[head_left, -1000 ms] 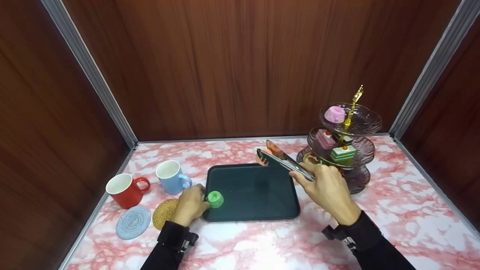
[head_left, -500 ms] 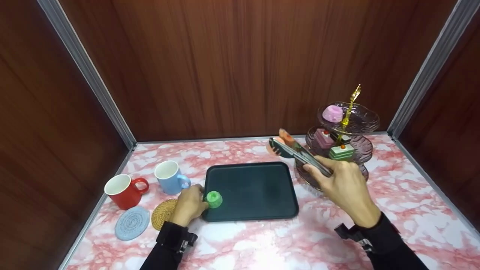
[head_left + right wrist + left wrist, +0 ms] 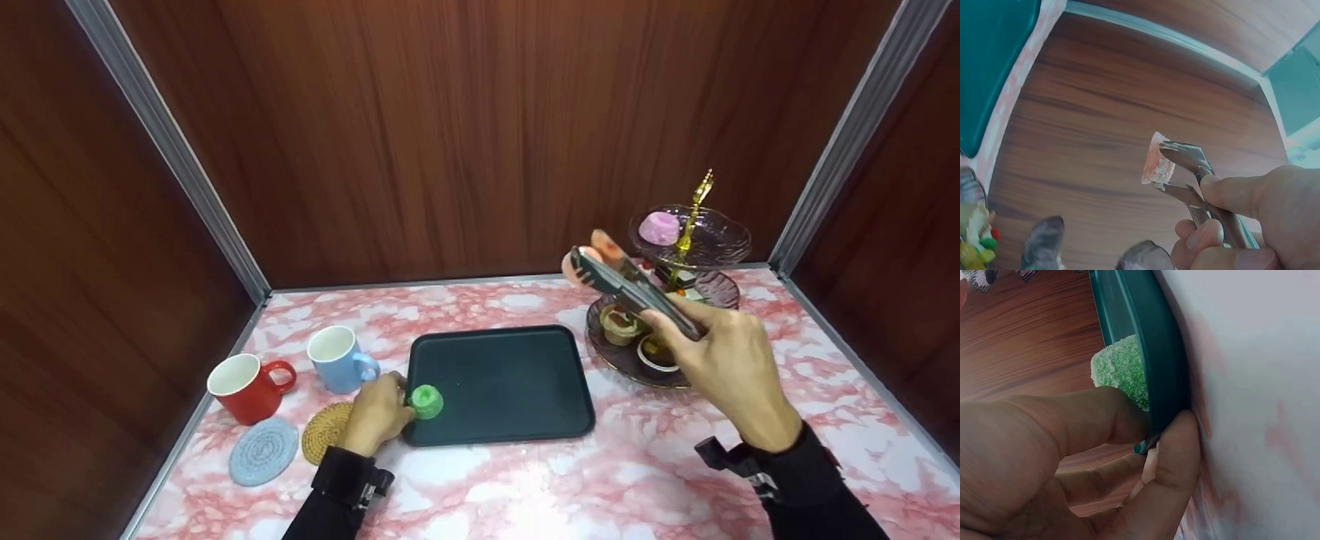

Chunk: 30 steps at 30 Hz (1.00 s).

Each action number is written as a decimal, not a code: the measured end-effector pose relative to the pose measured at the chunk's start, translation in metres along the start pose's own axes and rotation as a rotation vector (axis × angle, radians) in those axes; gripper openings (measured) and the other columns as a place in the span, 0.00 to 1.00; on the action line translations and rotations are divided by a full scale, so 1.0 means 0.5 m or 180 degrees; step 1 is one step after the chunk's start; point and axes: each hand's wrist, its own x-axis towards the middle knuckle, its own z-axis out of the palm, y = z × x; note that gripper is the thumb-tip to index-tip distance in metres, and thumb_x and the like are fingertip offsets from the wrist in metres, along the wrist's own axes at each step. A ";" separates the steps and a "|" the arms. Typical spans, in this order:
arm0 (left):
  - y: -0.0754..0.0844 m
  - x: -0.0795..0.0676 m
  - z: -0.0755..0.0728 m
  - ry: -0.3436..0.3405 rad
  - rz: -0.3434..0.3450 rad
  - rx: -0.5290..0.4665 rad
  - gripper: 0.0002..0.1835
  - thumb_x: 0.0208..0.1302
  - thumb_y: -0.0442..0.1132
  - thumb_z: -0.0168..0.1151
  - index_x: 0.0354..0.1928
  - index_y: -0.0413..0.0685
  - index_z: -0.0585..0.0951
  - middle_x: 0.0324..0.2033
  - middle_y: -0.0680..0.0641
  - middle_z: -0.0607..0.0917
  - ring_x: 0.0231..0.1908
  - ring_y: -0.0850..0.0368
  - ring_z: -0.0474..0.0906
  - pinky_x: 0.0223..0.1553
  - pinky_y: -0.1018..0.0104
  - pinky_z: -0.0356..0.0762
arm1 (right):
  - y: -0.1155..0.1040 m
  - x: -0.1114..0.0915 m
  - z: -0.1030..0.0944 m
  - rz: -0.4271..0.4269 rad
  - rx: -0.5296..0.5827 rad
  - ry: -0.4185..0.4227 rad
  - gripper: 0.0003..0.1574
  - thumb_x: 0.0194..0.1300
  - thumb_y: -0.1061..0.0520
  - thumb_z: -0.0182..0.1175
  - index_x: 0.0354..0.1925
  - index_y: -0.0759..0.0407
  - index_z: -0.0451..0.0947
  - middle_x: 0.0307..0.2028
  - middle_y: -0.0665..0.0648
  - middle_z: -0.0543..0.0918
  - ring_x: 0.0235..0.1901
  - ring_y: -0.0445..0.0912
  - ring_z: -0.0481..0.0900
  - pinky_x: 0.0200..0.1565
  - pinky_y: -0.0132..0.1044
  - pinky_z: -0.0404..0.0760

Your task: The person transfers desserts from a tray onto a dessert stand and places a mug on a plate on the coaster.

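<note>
My left hand (image 3: 377, 411) pinches the left rim of a dark green tray (image 3: 510, 386), thumb above and fingers below the edge in the left wrist view. A sugary green jelly-like sweet (image 3: 1120, 368) sits on the tray beside that thumb. In my right hand (image 3: 731, 364) I hold metal tongs (image 3: 637, 292), raised in front of a tiered dessert stand (image 3: 724, 236). Their tips clamp a sugary orange sweet (image 3: 1157, 163) of similar look, held in the air. On the stand's top plate rests a pink one (image 3: 660, 228).
Small tarts (image 3: 621, 326) lie on the stand's bottom plate; the tongs and hand partly cover the middle one. Left of the tray stand a blue mug (image 3: 335, 360) and a red mug (image 3: 246, 394). Near them lie a grey coaster (image 3: 262, 451) and a tan woven coaster (image 3: 324, 435). Wooden panels enclose the table.
My right hand has carried the tongs and orange sweet up and to the right, from over the tray's back edge to the stand. The left hand stays at the tray rim.
</note>
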 end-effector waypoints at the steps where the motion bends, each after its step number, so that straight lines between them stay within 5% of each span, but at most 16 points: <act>1: -0.001 0.000 0.000 0.0004 -0.0001 -0.0005 0.24 0.39 0.37 0.70 0.44 0.44 0.80 0.33 0.45 0.82 0.35 0.51 0.76 0.42 0.54 0.75 | 0.001 0.002 -0.004 0.0018 0.0003 0.0017 0.25 0.51 0.37 0.65 0.48 0.41 0.81 0.21 0.52 0.84 0.11 0.41 0.65 0.13 0.27 0.56; 6: -0.003 -0.001 0.002 0.0029 0.0001 0.0009 0.23 0.39 0.36 0.70 0.43 0.44 0.80 0.34 0.44 0.83 0.36 0.49 0.78 0.43 0.53 0.75 | 0.011 0.011 -0.025 0.0079 -0.0037 0.0101 0.26 0.50 0.37 0.65 0.49 0.39 0.80 0.20 0.51 0.84 0.11 0.40 0.66 0.13 0.27 0.56; 15: -0.006 0.001 0.005 0.0053 0.0043 0.0068 0.21 0.38 0.37 0.70 0.41 0.44 0.80 0.27 0.47 0.80 0.31 0.52 0.75 0.39 0.54 0.75 | 0.035 0.016 -0.051 -0.0074 -0.0159 0.0380 0.25 0.49 0.40 0.67 0.48 0.38 0.81 0.06 0.45 0.68 0.09 0.36 0.56 0.15 0.29 0.51; 23: 0.000 0.003 0.001 0.0027 0.0000 0.0067 0.22 0.39 0.37 0.70 0.43 0.45 0.80 0.28 0.47 0.80 0.31 0.51 0.76 0.39 0.54 0.75 | 0.050 0.020 -0.079 0.0183 -0.0181 0.0503 0.25 0.47 0.39 0.68 0.47 0.32 0.80 0.21 0.55 0.85 0.14 0.39 0.67 0.19 0.27 0.58; 30: 0.001 0.001 0.000 0.0010 -0.0021 0.0022 0.24 0.40 0.37 0.70 0.45 0.44 0.80 0.28 0.48 0.79 0.32 0.52 0.75 0.40 0.55 0.75 | 0.063 0.028 -0.103 0.0361 -0.0272 0.0597 0.24 0.46 0.38 0.69 0.46 0.29 0.79 0.32 0.55 0.87 0.25 0.53 0.80 0.28 0.27 0.63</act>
